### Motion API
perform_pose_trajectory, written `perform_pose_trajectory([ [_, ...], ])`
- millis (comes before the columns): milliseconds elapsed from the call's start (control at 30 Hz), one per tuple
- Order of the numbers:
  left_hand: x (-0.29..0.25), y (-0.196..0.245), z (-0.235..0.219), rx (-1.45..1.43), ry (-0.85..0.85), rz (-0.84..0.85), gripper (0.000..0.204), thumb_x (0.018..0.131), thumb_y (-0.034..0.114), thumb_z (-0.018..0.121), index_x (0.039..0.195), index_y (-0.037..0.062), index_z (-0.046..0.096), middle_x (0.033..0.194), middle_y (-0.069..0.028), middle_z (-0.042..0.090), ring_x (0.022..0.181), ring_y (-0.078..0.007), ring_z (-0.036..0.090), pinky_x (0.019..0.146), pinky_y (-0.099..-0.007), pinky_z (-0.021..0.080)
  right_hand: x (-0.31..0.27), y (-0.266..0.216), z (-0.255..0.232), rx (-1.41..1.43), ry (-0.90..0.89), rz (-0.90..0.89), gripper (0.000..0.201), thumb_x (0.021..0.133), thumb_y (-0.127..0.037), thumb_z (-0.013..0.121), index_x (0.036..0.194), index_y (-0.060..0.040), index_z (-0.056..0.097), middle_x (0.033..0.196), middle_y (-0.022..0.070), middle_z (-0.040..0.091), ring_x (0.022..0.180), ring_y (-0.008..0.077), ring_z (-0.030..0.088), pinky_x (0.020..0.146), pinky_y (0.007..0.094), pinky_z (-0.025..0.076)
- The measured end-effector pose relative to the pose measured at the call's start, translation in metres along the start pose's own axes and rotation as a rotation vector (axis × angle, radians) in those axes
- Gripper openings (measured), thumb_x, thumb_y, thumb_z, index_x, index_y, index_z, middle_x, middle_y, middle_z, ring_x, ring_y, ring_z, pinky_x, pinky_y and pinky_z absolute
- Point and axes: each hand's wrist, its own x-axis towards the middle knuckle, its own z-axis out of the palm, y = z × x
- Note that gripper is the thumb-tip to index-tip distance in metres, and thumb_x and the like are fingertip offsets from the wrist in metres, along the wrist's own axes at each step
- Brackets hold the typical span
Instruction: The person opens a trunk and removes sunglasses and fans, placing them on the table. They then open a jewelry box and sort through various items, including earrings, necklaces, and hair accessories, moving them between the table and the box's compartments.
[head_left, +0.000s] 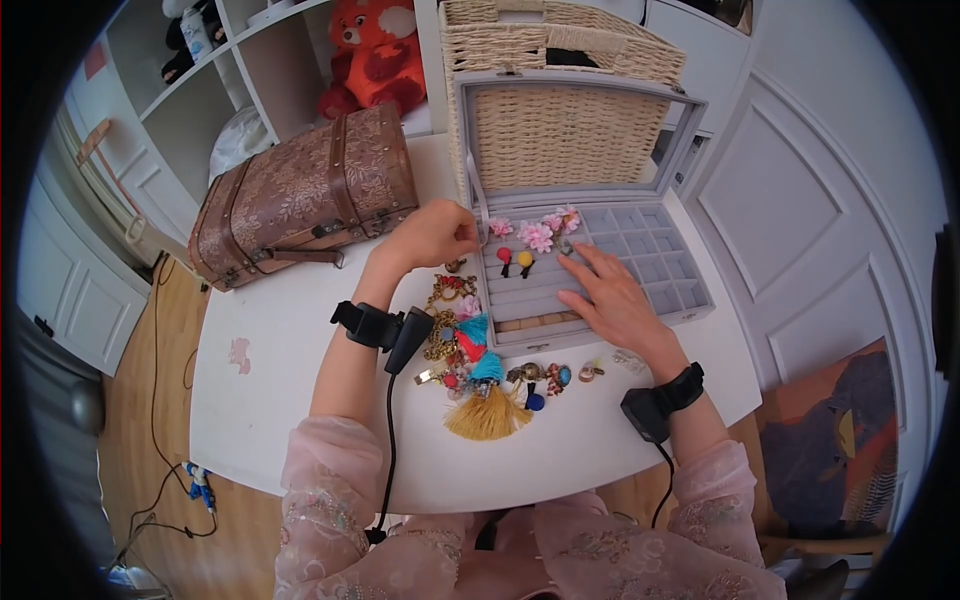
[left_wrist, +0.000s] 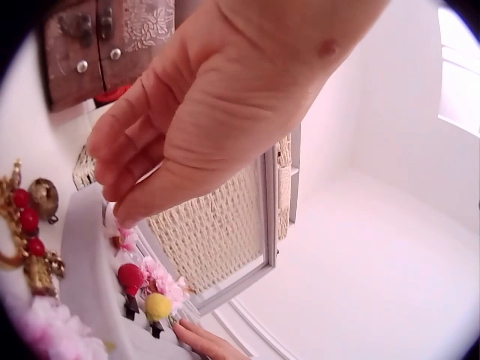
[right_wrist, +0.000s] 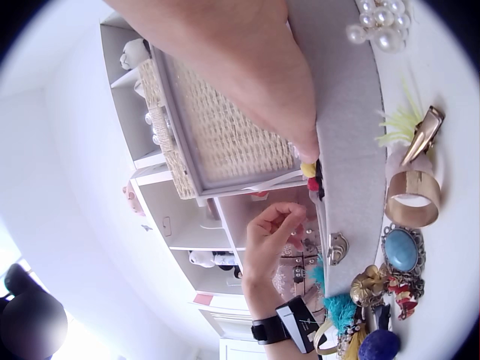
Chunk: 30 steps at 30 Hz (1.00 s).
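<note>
A grey velvet jewellery box (head_left: 665,318) stands with its windowed lid raised. My left hand (head_left: 437,235) hovers by the box's left edge, fingers loosely curled, nothing visible in them. In the left wrist view its thumb tip is close over a pink flower (left_wrist: 124,238). Across the box, my right hand (head_left: 615,300) has its fingers spread over the ring rolls and compartments. Its fingertips are beside a small greenish piece (head_left: 565,247). Between the hands lie more pink flowers (head_left: 537,236), a red pompom clip (head_left: 504,256) and a yellow pompom clip (head_left: 525,260).
Bracelets, tassels (head_left: 488,412) and chains lie heaped before the box. A blue-stone ring (right_wrist: 401,249), a gold ring (right_wrist: 412,199) and pearls (right_wrist: 381,22) lie along its front. A brown patterned case (head_left: 310,195) stands left; a woven basket (head_left: 570,40) stands behind.
</note>
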Motion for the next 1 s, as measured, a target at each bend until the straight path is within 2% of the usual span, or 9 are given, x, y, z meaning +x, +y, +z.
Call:
perform_pose_trajectory([
  [33,-0.002,0.000,-0.003,0.053,-0.064,-0.078,0.009,0.072,0.006,0.067,0.079,-0.0004,0.067,0.071,-0.0130,0.066,0.065,-0.0248,0.064,0.062,-0.0313,0.050,0.000,0.000,0.000,0.020,-0.003,0.006,0.048,0.092,-0.037,0.052,0.127,-0.0041,0.049,0.135,0.0212,0.041,0.125,0.0373,0.039,0.106,0.0467,0.027],
  [167,-0.003,-0.013,0.004,0.088,-0.076,-0.110,0.014,0.068,0.009,0.069,0.079,0.0003,0.068,0.074,-0.0126,0.067,0.069,-0.0250,0.065,0.065,-0.0323,0.051,0.000,-0.001,-0.001,0.018,-0.006,0.010,0.048,0.091,-0.036,0.052,0.127,-0.0042,0.049,0.135,0.0209,0.041,0.124,0.0373,0.039,0.106,0.0467,0.027],
  [333,-0.005,-0.016,0.011,0.270,-0.134,-0.220,0.026,0.062,0.017,0.072,0.082,0.0019,0.069,0.082,-0.0134,0.067,0.080,-0.0271,0.065,0.071,-0.0357,0.051,0.000,0.001,0.000,0.026,-0.011,0.013,0.048,0.091,-0.036,0.052,0.127,-0.0046,0.049,0.136,0.0202,0.041,0.124,0.0371,0.039,0.107,0.0467,0.027],
  [467,-0.001,-0.017,0.014,0.236,-0.153,-0.258,0.019,0.063,0.012,0.070,0.080,0.0035,0.068,0.081,-0.0152,0.067,0.084,-0.0307,0.065,0.075,-0.0370,0.052,0.000,0.001,0.000,0.022,-0.014,0.011,0.048,0.092,-0.036,0.052,0.127,-0.0045,0.049,0.136,0.0203,0.041,0.125,0.0367,0.039,0.107,0.0468,0.027],
  [533,-0.001,-0.019,0.015,0.264,-0.132,-0.173,0.025,0.063,0.016,0.070,0.082,0.0006,0.068,0.080,-0.0140,0.067,0.079,-0.0284,0.065,0.072,-0.0358,0.051,0.000,0.000,0.000,0.018,-0.012,0.003,0.048,0.092,-0.036,0.052,0.127,-0.0043,0.049,0.136,0.0203,0.040,0.125,0.0362,0.039,0.107,0.0469,0.027],
  [700,-0.002,-0.010,0.006,0.174,-0.018,-0.132,0.020,0.065,0.015,0.069,0.078,0.0000,0.066,0.078,-0.0159,0.066,0.077,-0.0307,0.064,0.070,-0.0372,0.051,0.000,0.000,-0.001,0.026,-0.007,0.003,0.048,0.092,-0.036,0.052,0.128,-0.0042,0.048,0.136,0.0202,0.040,0.125,0.0357,0.039,0.107,0.0470,0.027],
  [733,-0.003,-0.004,0.002,0.142,0.026,-0.099,0.018,0.065,0.015,0.069,0.076,0.0010,0.066,0.077,-0.0168,0.065,0.077,-0.0328,0.064,0.070,-0.0388,0.050,0.000,-0.001,-0.002,0.030,-0.002,0.004,0.048,0.092,-0.036,0.052,0.128,-0.0045,0.048,0.136,0.0200,0.041,0.125,0.0357,0.039,0.107,0.0471,0.027],
  [867,-0.003,0.023,-0.005,0.078,0.077,0.024,0.020,0.068,0.018,0.070,0.077,0.0005,0.064,0.076,-0.0166,0.065,0.076,-0.0323,0.063,0.068,-0.0386,0.050,0.003,-0.009,-0.008,0.085,0.008,0.036,0.047,0.091,-0.033,0.054,0.128,-0.0061,0.049,0.135,0.0189,0.043,0.124,0.0352,0.040,0.106,0.0460,0.028],
  [1000,-0.002,0.036,0.001,-0.016,0.099,0.178,0.023,0.071,0.019,0.071,0.081,0.0003,0.064,0.075,-0.0163,0.065,0.074,-0.0317,0.063,0.067,-0.0381,0.049,0.008,-0.017,-0.014,0.155,0.054,-0.098,0.042,0.087,-0.025,0.060,0.126,-0.0102,0.052,0.134,0.0152,0.044,0.123,0.0340,0.043,0.101,0.0431,0.036],
])
